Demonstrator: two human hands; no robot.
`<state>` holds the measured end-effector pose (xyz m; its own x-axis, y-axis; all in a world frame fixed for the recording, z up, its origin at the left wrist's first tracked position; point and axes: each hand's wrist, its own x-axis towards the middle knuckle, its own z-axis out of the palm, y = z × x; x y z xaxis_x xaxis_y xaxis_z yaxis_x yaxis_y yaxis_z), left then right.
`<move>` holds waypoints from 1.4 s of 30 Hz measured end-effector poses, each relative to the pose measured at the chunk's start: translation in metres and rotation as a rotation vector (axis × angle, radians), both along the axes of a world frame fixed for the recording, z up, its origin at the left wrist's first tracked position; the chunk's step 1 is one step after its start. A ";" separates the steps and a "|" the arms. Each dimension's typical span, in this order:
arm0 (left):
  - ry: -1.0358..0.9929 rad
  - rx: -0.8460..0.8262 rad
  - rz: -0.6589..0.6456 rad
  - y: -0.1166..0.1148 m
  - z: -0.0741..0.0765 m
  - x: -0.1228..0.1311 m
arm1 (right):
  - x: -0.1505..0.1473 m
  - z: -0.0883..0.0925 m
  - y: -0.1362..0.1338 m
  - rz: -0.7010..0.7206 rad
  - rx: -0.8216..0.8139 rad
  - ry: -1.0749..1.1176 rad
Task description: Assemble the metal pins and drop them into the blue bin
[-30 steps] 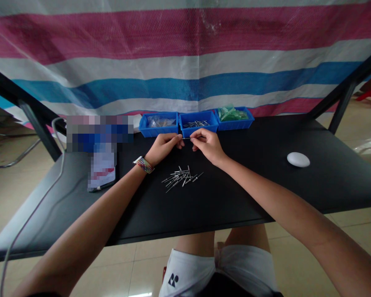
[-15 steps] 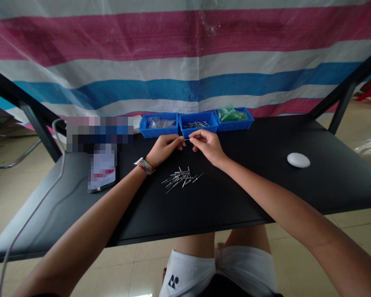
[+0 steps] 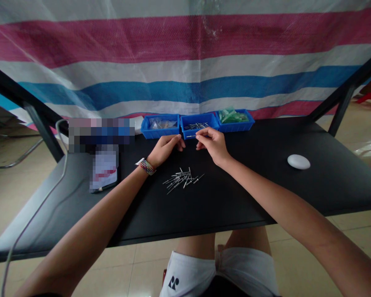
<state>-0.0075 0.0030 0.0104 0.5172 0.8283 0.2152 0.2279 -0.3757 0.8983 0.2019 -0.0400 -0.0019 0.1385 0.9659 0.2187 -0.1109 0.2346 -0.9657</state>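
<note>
In the head view my right hand [image 3: 214,146] pinches a thin silver blind rivet [image 3: 191,136] between thumb and fingertips. The rivet lies level, pointing left, in front of the middle blue bin [image 3: 200,116]. My left hand [image 3: 165,150], a woven band on its wrist, is a short gap away, its fingers curled and thumb close to them. Whether it holds something small cannot be made out. Below both hands a loose pile of blind rivets [image 3: 182,178] lies on the black table [image 3: 228,198]. The middle bin holds more rivets.
The left blue bin [image 3: 159,133] contains a clear plastic bag, and the right blue bin [image 3: 236,126] a green bag [image 3: 233,115]. A white oval object [image 3: 298,161] rests at the right. At the left are a phone-like object [image 3: 105,173], partly blurred, and a cable [image 3: 62,165].
Half a second ago the fingertips of both hands met at the rivet. Now the left fingers are apart from it, and my right hand holds it slightly higher and to the right.
</note>
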 end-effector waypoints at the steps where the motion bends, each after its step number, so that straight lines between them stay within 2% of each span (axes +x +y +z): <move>1: 0.000 -0.008 -0.001 0.000 0.000 0.000 | 0.001 0.002 0.001 -0.030 0.005 0.015; 7: 0.014 -0.021 0.000 -0.001 0.001 0.000 | 0.012 0.009 0.006 -0.204 0.072 0.045; 10: 0.017 -0.028 -0.003 0.000 0.000 0.000 | 0.018 0.006 0.008 -0.200 0.073 0.004; 13: 0.013 -0.026 -0.007 0.000 -0.001 0.000 | 0.021 0.003 0.007 -0.173 0.123 -0.142; 20: 0.010 -0.021 -0.013 0.000 0.000 0.000 | 0.014 0.004 -0.006 -0.210 0.425 -0.501; 23: -0.011 -0.032 -0.003 0.000 0.000 0.000 | 0.011 0.007 -0.014 -0.104 0.511 -0.639; 27: -0.053 -0.042 0.016 -0.001 -0.001 0.000 | 0.005 0.008 -0.023 0.215 0.559 -0.842; 30: -0.069 -0.052 0.034 -0.002 0.000 0.000 | 0.000 0.007 -0.026 0.382 0.618 -0.953; 34: -0.064 -0.051 0.045 -0.003 0.002 0.001 | -0.003 0.007 -0.025 0.444 0.642 -0.993; 42: -0.055 -0.058 0.045 -0.003 0.002 0.001 | -0.001 0.008 -0.021 0.494 0.550 -0.890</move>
<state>-0.0061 -0.0002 0.0127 0.4677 0.8625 0.1932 0.1933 -0.3131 0.9298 0.2012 -0.0614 0.0064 -0.6413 0.6163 0.4570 0.3605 0.7678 -0.5296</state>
